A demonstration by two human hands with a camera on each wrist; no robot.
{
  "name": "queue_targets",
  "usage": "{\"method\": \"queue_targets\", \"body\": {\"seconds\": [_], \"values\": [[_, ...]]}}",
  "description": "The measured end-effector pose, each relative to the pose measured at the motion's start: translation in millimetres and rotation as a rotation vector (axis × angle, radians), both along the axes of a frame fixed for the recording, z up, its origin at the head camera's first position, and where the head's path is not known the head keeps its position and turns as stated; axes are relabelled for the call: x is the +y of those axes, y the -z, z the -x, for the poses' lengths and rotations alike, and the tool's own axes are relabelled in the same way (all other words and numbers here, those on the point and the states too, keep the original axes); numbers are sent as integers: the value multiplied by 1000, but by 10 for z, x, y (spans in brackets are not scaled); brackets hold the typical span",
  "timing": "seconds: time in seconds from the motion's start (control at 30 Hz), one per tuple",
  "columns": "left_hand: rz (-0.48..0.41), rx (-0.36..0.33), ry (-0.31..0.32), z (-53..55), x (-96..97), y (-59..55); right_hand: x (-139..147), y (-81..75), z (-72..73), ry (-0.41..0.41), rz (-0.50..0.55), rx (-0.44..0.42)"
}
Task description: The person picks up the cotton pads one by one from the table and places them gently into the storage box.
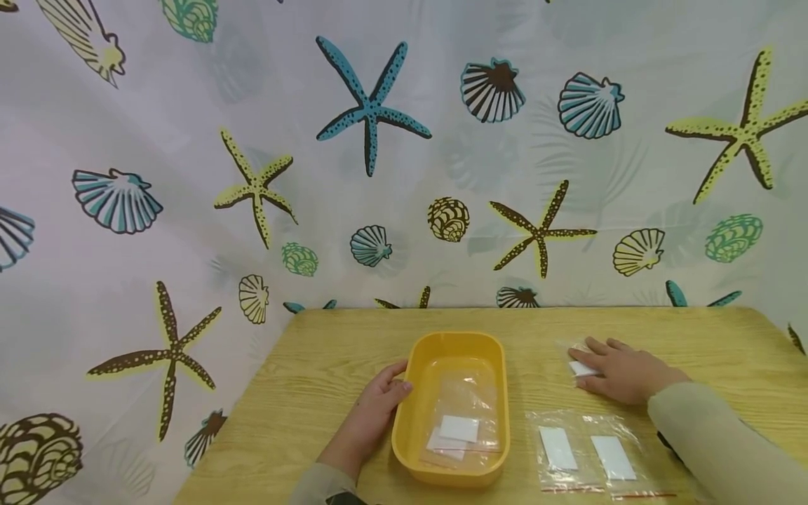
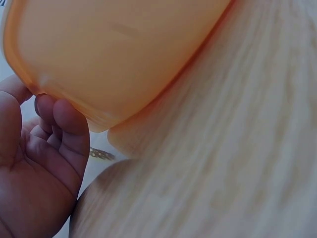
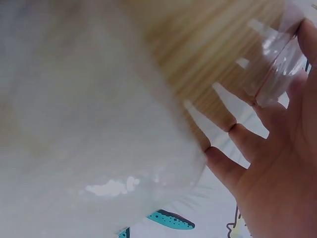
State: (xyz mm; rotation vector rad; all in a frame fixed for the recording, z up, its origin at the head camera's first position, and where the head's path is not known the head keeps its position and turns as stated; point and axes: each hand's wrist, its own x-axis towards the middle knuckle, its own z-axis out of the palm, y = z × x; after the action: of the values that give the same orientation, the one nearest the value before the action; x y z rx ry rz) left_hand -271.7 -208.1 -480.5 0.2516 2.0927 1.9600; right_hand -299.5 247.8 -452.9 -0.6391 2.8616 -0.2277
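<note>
A yellow plastic tray (image 1: 462,339) stands on the table. My left hand (image 1: 377,405) grips its left side, thumb over the rim and fingers on the outer wall; the left wrist view shows these fingers (image 2: 72,119) bent against the tray (image 2: 114,54). Inside lie overlapping clear zip bags (image 1: 463,393) with white rectangular pieces (image 1: 459,428). To the right, my right hand (image 1: 625,373) rests with spread fingers on another clear bag holding a white piece (image 1: 582,369), partly hidden beneath it. In the right wrist view, this bag's red seal strip (image 3: 272,72) is near the fingers.
Two more clear zip bags, a left one (image 1: 558,449) and a right one (image 1: 614,457), lie side by side right of the tray, each with a white piece and red strip. The wooden table (image 1: 353,330) meets a curtain (image 1: 429,161) printed with starfish and shells.
</note>
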Motion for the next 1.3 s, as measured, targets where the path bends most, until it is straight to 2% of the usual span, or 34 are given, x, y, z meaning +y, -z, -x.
{"method": "queue_targets", "body": {"seconds": [0.33,0.5,0.67,0.83,1.13,1.3], "values": [[-4,7,1,13,-9,19,6,20,-3,-2,9,29],[-12,17,5,21,-15,20,14,16,-17,-17,4,79],[-15,10,8,13,-14,31,-6,-2,-43,-25,-8,152],[3,11,-2,2,-8,8,-55,-19,-60,-65,-26,273],[17,22,0,37,-14,22,-300,-196,-170,-95,-12,431],[1,13,1,11,-8,13,-483,-289,-251,-75,27,441]]}}
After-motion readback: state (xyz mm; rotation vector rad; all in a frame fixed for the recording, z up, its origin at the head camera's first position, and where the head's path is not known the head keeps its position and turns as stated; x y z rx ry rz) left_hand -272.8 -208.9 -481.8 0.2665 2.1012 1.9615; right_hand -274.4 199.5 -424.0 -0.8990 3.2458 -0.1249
